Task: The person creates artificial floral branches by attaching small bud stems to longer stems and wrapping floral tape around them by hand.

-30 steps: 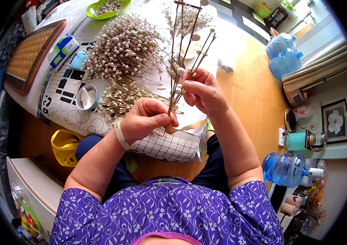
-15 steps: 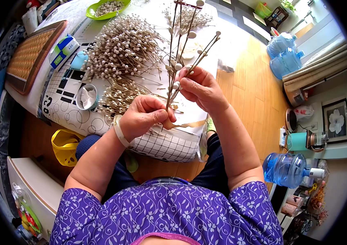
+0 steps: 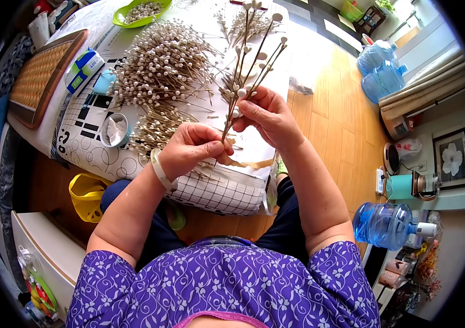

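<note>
A bunch of brown stems with white buds [image 3: 242, 71] stands upright in front of me, spreading at the top. My left hand [image 3: 198, 146] pinches its lower end between thumb and fingers. Higher on the stems, my right hand [image 3: 264, 116] closes its thumb and fingers around them near a large white bud. A strip of brown tape [image 3: 257, 164] runs to the right from beside my left fingertips. Behind my left hand lie a large pile of white-budded stems [image 3: 159, 65] and a smaller pile with narrower buds [image 3: 159, 128].
On the patterned table cover [image 3: 221, 191] are a cup with white contents [image 3: 115, 131], a tissue pack [image 3: 85, 70] and a green bowl of buds [image 3: 140, 12]. More thin stems [image 3: 243, 27] lie at the back. A yellow bag [image 3: 86, 197] is at lower left; water bottles [image 3: 383, 225] stand right.
The stem tops have shifted and tilted slightly to the right, and a small budded sprig now shows at the bunch's left side. Both hands keep their grip with small finger movements.
</note>
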`<state>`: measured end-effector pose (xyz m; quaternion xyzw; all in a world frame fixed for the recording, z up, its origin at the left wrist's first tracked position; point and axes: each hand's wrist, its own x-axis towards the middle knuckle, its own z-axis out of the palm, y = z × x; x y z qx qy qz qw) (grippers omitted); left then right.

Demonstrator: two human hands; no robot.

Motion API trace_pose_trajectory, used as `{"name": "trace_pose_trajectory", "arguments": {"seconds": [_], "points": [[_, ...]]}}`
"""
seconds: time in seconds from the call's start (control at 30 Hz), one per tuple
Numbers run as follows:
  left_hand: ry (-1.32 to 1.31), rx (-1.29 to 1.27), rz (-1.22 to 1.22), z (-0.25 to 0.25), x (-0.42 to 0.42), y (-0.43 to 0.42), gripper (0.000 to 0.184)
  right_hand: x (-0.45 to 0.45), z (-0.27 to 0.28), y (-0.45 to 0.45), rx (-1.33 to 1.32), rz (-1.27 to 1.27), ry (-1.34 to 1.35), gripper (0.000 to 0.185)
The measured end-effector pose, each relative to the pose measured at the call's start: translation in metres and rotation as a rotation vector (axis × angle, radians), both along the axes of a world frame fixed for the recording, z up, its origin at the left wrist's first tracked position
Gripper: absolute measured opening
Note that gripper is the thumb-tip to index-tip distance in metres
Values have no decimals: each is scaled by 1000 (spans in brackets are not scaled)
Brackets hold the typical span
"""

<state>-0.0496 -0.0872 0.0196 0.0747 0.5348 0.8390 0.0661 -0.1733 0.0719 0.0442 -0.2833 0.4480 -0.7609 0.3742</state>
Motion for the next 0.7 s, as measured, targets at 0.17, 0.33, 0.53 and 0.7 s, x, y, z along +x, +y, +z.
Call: {"name": "trace_pose_trajectory", "arguments": {"seconds": [0.17,0.33,0.53,0.7], "points": [[-61,-13,6,1,0,3,11,-5,-3,3,12,4,35,14],[-105,-73,153,0,-3,3,12,-24,3,19,13,-81,55,13],[-132,-135,328,-11,-6,2,11,-1,-3,6,122,61,16,11],[-228,-44,268,-7,-4,-2,12,1,-13,-3,112,57,56,12]]}}
